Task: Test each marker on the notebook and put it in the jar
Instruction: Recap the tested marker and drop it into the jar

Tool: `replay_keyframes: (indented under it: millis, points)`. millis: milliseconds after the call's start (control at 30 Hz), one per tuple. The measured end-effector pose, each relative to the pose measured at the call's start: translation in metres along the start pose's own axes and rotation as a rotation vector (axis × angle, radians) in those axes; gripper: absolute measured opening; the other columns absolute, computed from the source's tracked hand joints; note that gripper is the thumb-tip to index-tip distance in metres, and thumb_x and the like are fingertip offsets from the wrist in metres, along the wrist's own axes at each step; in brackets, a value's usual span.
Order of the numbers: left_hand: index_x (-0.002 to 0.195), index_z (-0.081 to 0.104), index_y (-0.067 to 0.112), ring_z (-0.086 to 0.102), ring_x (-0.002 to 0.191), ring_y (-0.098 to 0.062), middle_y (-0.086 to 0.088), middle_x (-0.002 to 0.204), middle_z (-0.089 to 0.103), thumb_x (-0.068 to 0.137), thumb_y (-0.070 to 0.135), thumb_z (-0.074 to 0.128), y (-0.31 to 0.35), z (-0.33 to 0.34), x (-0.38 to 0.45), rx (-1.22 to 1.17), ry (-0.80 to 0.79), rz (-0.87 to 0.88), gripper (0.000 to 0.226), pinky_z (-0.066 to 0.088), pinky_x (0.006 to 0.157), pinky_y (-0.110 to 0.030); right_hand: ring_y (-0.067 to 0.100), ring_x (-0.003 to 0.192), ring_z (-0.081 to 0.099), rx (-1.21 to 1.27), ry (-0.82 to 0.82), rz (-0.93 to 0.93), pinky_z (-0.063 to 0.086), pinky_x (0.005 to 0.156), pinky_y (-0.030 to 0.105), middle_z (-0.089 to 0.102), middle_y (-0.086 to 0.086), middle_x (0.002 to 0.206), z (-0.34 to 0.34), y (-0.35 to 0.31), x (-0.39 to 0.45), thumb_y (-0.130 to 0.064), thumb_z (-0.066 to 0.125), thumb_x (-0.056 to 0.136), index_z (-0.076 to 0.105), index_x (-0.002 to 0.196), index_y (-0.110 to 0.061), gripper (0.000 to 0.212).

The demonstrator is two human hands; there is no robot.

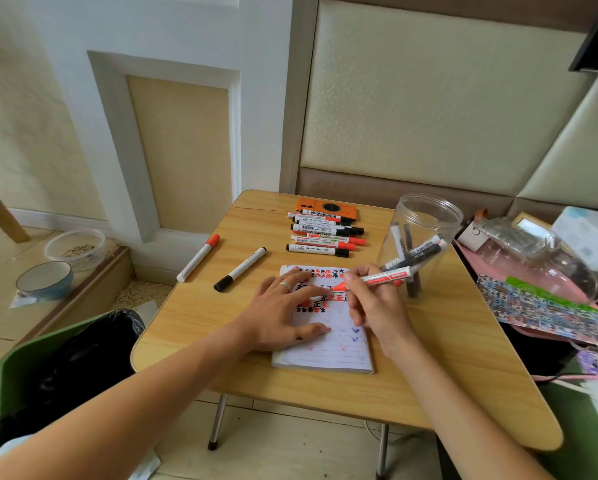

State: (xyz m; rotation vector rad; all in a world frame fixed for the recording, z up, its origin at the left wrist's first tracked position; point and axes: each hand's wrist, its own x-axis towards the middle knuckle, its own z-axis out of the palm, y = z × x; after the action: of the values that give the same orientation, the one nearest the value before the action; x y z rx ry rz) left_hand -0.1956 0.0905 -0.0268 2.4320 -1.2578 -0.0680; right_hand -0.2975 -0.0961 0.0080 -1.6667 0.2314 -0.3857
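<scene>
A small lined notebook (pixel 328 353) lies open on the wooden table (pixel 193 317), its page covered with red and black marks. My left hand (pixel 283 315) rests flat on the page, fingers spread. My right hand (pixel 373 303) grips a red marker (pixel 380 278), its tip touching the page. The clear plastic jar (pixel 425 216) stands just right of the notebook with several markers inside. A row of several capped markers (pixel 325 235) lies behind the notebook. Two single markers, one red-capped (pixel 198 257) and one black-capped (pixel 240 269), lie to the left.
An orange device (pixel 328 206) sits behind the marker row. Clutter with a pink bag and tissue box (pixel 588 233) crowds the right edge. A green bin with a black liner (pixel 65 362) stands at the left, bowls (pixel 44 280) on the floor beyond.
</scene>
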Motion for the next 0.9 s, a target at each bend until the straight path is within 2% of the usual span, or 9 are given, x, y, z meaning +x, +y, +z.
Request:
replay_keyframes:
  millis: [100,200,333,500,767,900]
  points:
    - [0.145,0.035,0.053,0.002,0.155,-0.011,0.009,0.166,0.018,0.08,0.086,0.032,0.002,0.0,-0.001,0.012,-0.002,-0.003,0.073,-0.001,0.122,-0.04,0.024,0.037,0.049,-0.136,0.023,0.041,0.032,0.035,0.022,0.058,0.013,0.062,0.003,0.004,-0.003,-0.016,0.058,0.102,0.055,0.089,-0.009,0.015]
    - [0.144,0.037,0.051,0.003,0.154,-0.011,0.008,0.165,0.021,0.079,0.088,0.028,0.004,0.0,-0.001,0.012,-0.002,-0.017,0.075,-0.001,0.122,-0.042,0.028,0.042,0.057,-0.216,0.01,0.061,0.036,0.035,0.025,0.064,0.013,0.065,0.006,0.004,-0.006,-0.013,0.059,0.098,0.057,0.09,-0.008,0.01]
    - [0.142,0.038,0.051,0.002,0.155,-0.013,0.008,0.164,0.022,0.079,0.09,0.038,0.004,0.002,0.0,0.025,0.006,-0.023,0.074,-0.001,0.122,-0.044,0.029,0.045,0.061,-0.262,0.006,0.071,0.042,0.039,0.028,0.067,0.014,0.063,0.007,0.005,-0.005,-0.012,0.062,0.095,0.057,0.085,-0.01,0.011]
    - [0.147,0.033,0.055,-0.006,0.154,-0.008,0.011,0.167,0.013,0.083,0.084,0.044,0.004,0.001,0.0,0.004,-0.021,0.006,0.071,-0.007,0.124,-0.049,0.031,0.044,0.061,-0.293,0.012,0.06,0.044,0.04,0.029,0.067,0.015,0.061,0.009,0.007,-0.005,-0.011,0.062,0.094,0.057,0.083,-0.012,0.012]
    - [0.145,0.037,0.052,0.006,0.153,-0.008,0.011,0.165,0.021,0.084,0.084,0.041,0.003,0.001,0.001,0.033,-0.021,0.003,0.07,-0.002,0.124,-0.048,0.026,0.043,0.06,-0.334,0.007,0.062,0.041,0.038,0.025,0.067,0.018,0.064,0.011,0.004,-0.005,-0.01,0.062,0.093,0.058,0.085,-0.007,0.01]
    - [0.145,0.039,0.052,0.008,0.153,-0.009,0.01,0.164,0.023,0.084,0.083,0.044,0.004,0.001,0.001,0.022,-0.013,0.006,0.068,-0.002,0.124,-0.047,0.043,0.05,0.065,-0.36,0.042,0.104,0.046,0.042,0.029,0.068,0.017,0.061,0.011,0.004,-0.005,-0.015,0.062,0.093,0.061,0.079,-0.005,0.018]
